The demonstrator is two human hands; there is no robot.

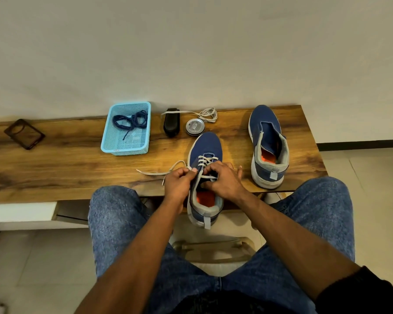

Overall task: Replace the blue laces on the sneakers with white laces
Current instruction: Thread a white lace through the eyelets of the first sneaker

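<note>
Phone case (24, 134) far left on table (55, 168). Blue laces (129, 121) dumped in basket (125, 129). Brush (171, 124), tin (195, 126), spare white lace (208, 114) behind. Left hand (178, 183) pinching white lace (159, 172) beside near sneaker (205, 152); right hand (222, 180) curled over upper eyelets, apparently gripping the other end, partly hidden. Far sneaker (268, 143) right, unlaced. Step: threading near sneaker, lower rows crossed. Next, probably: feeding tips through top eyelets, evening ends, then lacing far sneaker.

Even, soft indoor light, faint shadows beside the sneakers (268, 143), wide-angle bowing at edges, slightly soft focus
</note>
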